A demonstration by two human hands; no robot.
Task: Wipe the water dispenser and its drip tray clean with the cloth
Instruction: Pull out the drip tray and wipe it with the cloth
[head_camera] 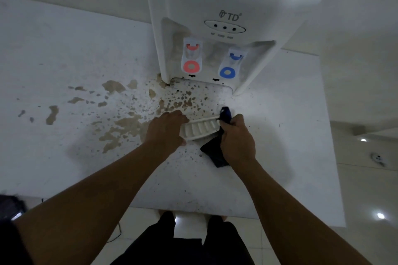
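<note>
A white water dispenser [232, 2] stands at the back of a white table [64, 49], with a red tap [191, 58] and a blue tap [231, 64]. The white slotted drip tray [200, 128] is out of the dispenser and tilted above the table in front of it. My left hand [165, 129] grips its left end. My right hand [237, 137] holds a dark blue cloth [215, 153] against the tray's right end. Part of the cloth pokes up above my fingers.
Brown dried splashes [120, 125] cover the table left of and in front of the dispenser, and speckle the recess [193, 90] under the taps. The table's front edge [193, 211] is close to my legs. A dark object [10, 206] sits low at the left.
</note>
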